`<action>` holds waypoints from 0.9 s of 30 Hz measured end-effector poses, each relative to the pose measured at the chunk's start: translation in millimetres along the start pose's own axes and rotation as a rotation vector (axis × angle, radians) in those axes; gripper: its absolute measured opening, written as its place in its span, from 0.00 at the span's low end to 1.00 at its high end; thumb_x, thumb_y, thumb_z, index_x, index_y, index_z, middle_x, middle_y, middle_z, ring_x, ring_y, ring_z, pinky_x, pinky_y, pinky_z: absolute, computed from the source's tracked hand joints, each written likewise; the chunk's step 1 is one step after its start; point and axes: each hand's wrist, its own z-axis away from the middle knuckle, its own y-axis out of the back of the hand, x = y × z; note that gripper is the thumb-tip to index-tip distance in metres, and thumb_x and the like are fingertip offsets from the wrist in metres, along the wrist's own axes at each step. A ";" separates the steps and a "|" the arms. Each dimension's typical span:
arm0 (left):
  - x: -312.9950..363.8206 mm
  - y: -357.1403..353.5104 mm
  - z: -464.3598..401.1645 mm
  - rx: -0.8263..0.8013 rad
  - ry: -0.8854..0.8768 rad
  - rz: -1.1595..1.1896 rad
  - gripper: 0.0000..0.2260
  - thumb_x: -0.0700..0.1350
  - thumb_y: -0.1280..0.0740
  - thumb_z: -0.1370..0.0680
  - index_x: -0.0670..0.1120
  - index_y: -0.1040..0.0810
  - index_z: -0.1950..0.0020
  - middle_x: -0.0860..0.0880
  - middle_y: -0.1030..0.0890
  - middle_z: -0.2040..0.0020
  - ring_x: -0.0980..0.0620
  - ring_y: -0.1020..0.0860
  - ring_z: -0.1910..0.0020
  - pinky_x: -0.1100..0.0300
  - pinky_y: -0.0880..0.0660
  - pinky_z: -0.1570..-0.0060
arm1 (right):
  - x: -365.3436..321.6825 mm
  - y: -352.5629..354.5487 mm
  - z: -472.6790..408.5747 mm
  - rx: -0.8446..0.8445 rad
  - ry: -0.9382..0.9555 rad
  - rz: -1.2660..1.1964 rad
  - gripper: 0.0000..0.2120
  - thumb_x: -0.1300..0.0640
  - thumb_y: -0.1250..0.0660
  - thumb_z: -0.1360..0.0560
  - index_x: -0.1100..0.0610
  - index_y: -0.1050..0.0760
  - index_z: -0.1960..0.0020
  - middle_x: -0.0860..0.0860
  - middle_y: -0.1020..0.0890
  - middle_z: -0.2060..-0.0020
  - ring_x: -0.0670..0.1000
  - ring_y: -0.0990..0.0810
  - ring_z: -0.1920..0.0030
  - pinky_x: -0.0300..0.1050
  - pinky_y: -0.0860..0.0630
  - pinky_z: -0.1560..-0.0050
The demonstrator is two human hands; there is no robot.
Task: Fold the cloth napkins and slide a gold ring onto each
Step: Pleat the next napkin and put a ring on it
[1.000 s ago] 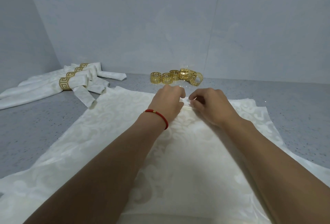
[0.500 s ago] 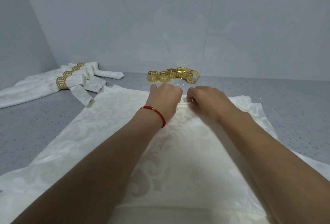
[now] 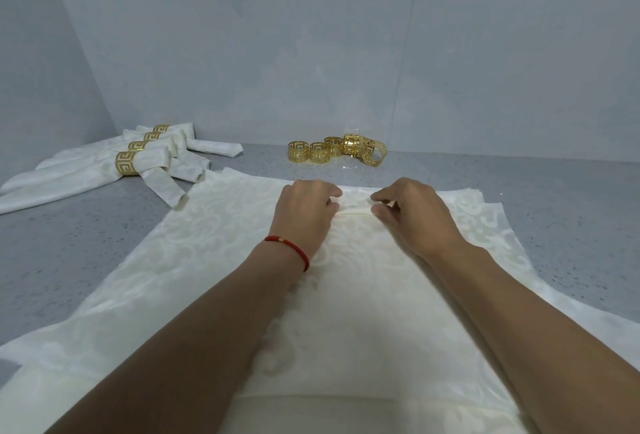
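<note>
Hands a bit wider apart than a moment ago, left hand (image 3: pixel 306 212) and right hand (image 3: pixel 412 215) each with a tight grip pinching a small fold on the top napkin (image 3: pixel 356 281) mid-frame, so folding just begun, gold rings (image 3: pixel 337 151) waiting behind.

No legible text — none anywhere

Soft, even, cool light is filling the scene, dim rather than bright, its source not visible. The pale grey speckled stone countertop (image 3: pixel 69 246) is showing only faint shadows. Small glints are catching on the cluster of shiny gold filigree metal rings (image 3: pixel 337 151). Wide-angle distortion is bending the edges; focus is holding sharp throughout.
</note>
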 end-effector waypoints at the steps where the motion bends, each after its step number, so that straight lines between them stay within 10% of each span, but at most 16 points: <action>1: 0.4 -3.9 -0.3 -0.010 -0.033 -0.080 0.11 0.39 0.35 0.21 0.49 0.29 0.63 0.49 0.24 0.63 0.44 0.22 0.56 0.54 0.31 0.61 | 1.2 -0.5 -0.7 -0.012 0.001 0.031 0.08 0.60 0.33 0.24 0.62 0.26 0.61 0.56 0.24 0.65 0.57 0.26 0.59 0.52 0.29 0.63; 11: 0.6 -11.2 0.3 0.031 -0.153 -0.396 0.08 0.37 0.35 0.23 0.51 0.24 0.50 0.53 0.23 0.55 0.48 0.28 0.49 0.56 0.41 0.54 | 0.0 8.4 0.4 -0.040 -0.114 -0.159 0.05 0.51 0.31 0.24 0.48 0.16 0.54 0.40 0.16 0.59 0.51 0.19 0.50 0.56 0.25 0.41; 27: 7.0 13.3 8.2 -0.124 -0.311 -0.409 0.09 0.34 0.37 0.24 0.49 0.28 0.56 0.51 0.23 0.55 0.48 0.25 0.56 0.56 0.39 0.58 | 7.3 26.5 9.6 -0.096 0.284 0.171 0.07 0.60 0.28 0.25 0.49 0.18 0.51 0.46 0.20 0.58 0.55 0.20 0.53 0.52 0.28 0.53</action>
